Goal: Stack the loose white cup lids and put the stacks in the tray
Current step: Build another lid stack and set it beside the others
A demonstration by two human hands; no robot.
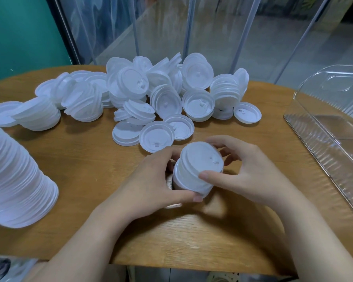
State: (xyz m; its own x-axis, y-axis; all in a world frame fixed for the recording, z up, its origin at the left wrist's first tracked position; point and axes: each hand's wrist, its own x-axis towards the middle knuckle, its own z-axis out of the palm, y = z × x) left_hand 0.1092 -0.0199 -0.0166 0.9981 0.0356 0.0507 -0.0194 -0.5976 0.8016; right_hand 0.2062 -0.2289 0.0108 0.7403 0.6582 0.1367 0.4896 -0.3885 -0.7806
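Both hands, left hand [151, 176] and right hand [247, 174], curl round short lid stack [196, 169], centre frame. Stacking step underway. Next: add loose lids [157, 137], then carry to tray [324, 127], right edge.

Round wooden table [73, 159] with loose white lids [151, 92], tall lid stack [16, 180], clear tray [332, 127].

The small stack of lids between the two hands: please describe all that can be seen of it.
The small stack of lids is white, thin plastic as it looks, several lids nested, tilted with the top face toward the camera. The top lid shows a raised rim and a small tab. The left hand and the right hand hold it by its sides, over the wooden table.
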